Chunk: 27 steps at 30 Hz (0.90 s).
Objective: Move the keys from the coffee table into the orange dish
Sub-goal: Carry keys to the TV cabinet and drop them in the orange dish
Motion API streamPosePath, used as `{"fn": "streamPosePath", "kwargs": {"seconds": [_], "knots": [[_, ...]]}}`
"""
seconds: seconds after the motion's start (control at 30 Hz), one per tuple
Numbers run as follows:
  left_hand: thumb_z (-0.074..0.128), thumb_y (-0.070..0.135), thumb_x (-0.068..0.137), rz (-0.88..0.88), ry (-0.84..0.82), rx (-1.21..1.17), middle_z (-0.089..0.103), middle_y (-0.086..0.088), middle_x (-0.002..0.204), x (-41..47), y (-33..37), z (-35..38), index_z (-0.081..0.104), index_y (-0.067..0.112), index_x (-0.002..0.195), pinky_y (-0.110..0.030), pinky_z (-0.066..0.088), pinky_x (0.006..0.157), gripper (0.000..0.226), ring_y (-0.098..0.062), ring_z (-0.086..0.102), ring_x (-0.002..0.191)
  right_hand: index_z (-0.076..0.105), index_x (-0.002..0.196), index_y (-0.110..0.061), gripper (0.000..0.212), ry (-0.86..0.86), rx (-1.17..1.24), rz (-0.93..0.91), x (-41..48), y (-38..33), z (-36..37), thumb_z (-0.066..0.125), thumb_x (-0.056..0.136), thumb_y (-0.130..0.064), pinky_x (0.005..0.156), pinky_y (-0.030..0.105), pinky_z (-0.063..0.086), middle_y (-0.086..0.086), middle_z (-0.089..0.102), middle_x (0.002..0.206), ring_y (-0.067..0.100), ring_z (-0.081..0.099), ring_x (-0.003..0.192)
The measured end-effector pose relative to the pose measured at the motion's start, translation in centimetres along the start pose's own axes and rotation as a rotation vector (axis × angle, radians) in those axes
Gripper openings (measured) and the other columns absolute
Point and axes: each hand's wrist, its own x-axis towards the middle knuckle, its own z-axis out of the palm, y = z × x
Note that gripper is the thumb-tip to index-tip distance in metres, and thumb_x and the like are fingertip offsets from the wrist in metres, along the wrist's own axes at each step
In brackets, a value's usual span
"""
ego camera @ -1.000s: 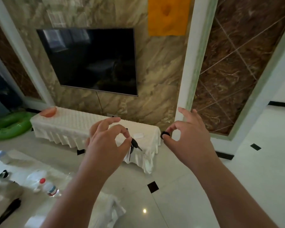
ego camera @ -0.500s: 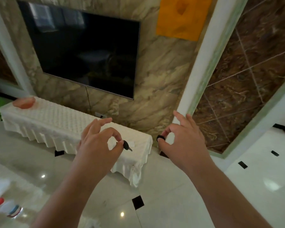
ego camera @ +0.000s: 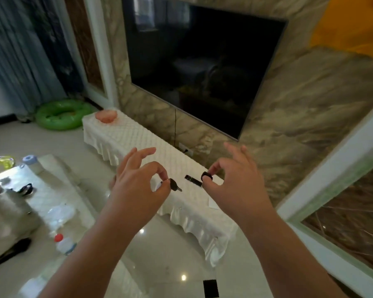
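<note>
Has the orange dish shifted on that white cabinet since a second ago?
No. The orange dish sits at the same far-left end of the cabinet; only the camera swung.

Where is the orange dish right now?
The orange dish sits at the far left end of the white-covered TV bench, beside the green swim ring.
</note>
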Motion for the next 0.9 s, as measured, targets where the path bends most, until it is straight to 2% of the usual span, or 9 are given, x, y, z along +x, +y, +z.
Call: {"fn": "streamPosePath", "kwargs": {"seconds": [0.17, 0.37, 0.6, 0.7, 0.9], "knots": [[0.067, 0.043, 0.077, -0.119, 0.112, 0.045, 0.035, 0.024, 0.147, 2.5, -1.5, -0.3, 0.058, 0.044, 0.078, -0.051, 0.024, 0.113, 0.008, -0.009, 0.011, 0.145, 0.059, 0.090, -0.040, 0.012, -0.050, 0.066, -0.106, 6.0, -0.9, 2.1, 0.064, 0.085, -0.049, 0.119, 0.051, 0.009, -0.009, 0.021, 0.161, 0.018, 0.004, 0.149], [0.070, 0.037, 0.077, -0.257, 0.282, 0.128, 0.040, 0.022, 0.144, 5.5, -0.8, 0.9, 0.060, 0.043, 0.077, -0.058, 0.028, 0.108, 0.012, -0.011, 0.018, 0.143, 0.060, 0.087, -0.040, 0.014, -0.106, 0.136, -0.286, 12.7, -0.4, 4.5, 0.067, 0.082, -0.051, 0.115, 0.049, 0.010, -0.009, 0.025, 0.160, 0.018, 0.009, 0.149], [0.067, 0.043, 0.075, -0.389, 0.448, 0.202, 0.042, 0.019, 0.144, 8.1, 2.4, 4.1, 0.061, 0.043, 0.079, -0.059, 0.032, 0.106, 0.007, -0.016, 0.026, 0.140, 0.059, 0.085, -0.042, 0.015, -0.165, 0.234, -0.441, 20.2, 2.1, 4.3, 0.069, 0.079, -0.051, 0.114, 0.047, 0.016, -0.012, 0.028, 0.158, 0.017, 0.013, 0.148], [0.063, 0.046, 0.076, -0.416, 0.475, 0.220, 0.042, 0.018, 0.144, 8.8, 3.8, 5.3, 0.061, 0.042, 0.082, -0.059, 0.034, 0.105, 0.008, -0.019, 0.026, 0.140, 0.056, 0.081, -0.042, 0.016, -0.198, 0.260, -0.490, 21.8, 2.9, 4.2, 0.069, 0.080, -0.051, 0.113, 0.045, 0.017, -0.011, 0.028, 0.158, 0.016, 0.013, 0.148], [0.073, 0.036, 0.079, -0.479, 0.526, 0.219, 0.042, 0.022, 0.142, 10.6, 4.4, 6.7, 0.062, 0.041, 0.080, -0.055, 0.031, 0.108, 0.012, -0.013, 0.023, 0.141, 0.057, 0.085, -0.041, 0.014, -0.261, 0.293, -0.574, 24.6, 3.4, 4.2, 0.067, 0.081, -0.049, 0.114, 0.043, 0.018, -0.012, 0.026, 0.159, 0.014, 0.010, 0.148]]}}
